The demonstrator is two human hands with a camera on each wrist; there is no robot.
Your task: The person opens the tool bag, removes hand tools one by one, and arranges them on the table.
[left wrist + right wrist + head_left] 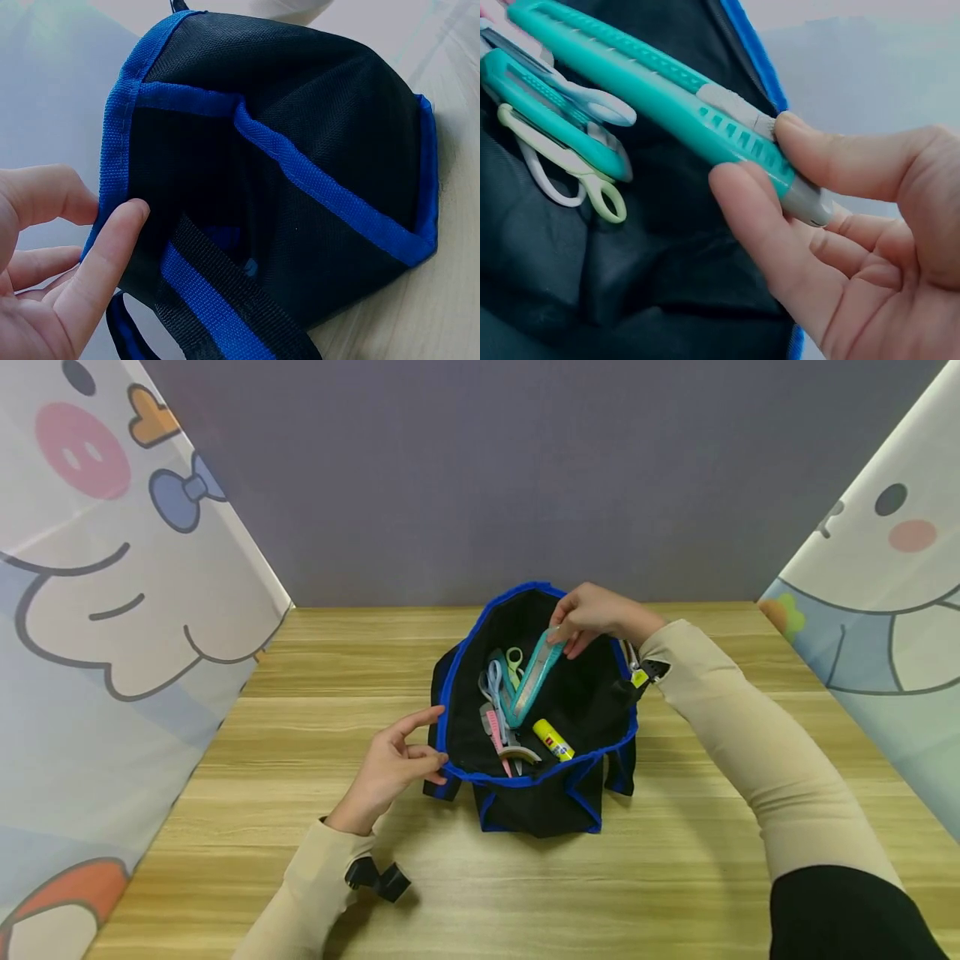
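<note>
Teal utility knife [535, 677] slants within the open black bag [588, 714], its upper end clamped between the fingers of my right hand [596, 612]; my left hand [392, 768] pinches the blue rim [116, 150]. Seemingly mid-transfer, in or out unclear; next calls for a steady grip, rim spread.

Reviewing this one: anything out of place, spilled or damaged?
Nothing stands out. The glue stick and light-blue scissors lie loose, but inside the black bag; I see no spill or damage. The left hand holds the bag's rim; the right hand grips a teal utility knife.
</note>
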